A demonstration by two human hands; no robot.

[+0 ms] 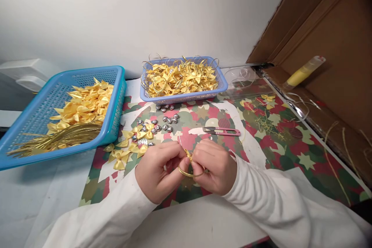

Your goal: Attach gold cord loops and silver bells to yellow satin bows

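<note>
My left hand [162, 168] and my right hand [214, 166] meet at the middle of the patterned mat, fingertips almost touching. Both pinch a gold cord [190, 174] that curves in a loop below the fingers. A small yellow bit, perhaps part of a bow [188, 155], shows between the fingertips, mostly hidden. What looks like a thin pale needle or thread end [180, 139] sticks up by my left fingers. Beyond my right hand lie pink-handled thread snips [222, 131]. Loose yellow ribbon bows [120, 157] and several silver bells [170, 120] lie beyond and left of my left hand.
At left, a blue basket [120, 85] holds yellow bows and a bundle of gold cords [72, 133]. Another blue basket [186, 99] at the back is heaped with bows on cord loops. Thread scraps [269, 126] lie at right, near a cardboard box [325, 27] and a yellow tube [305, 71].
</note>
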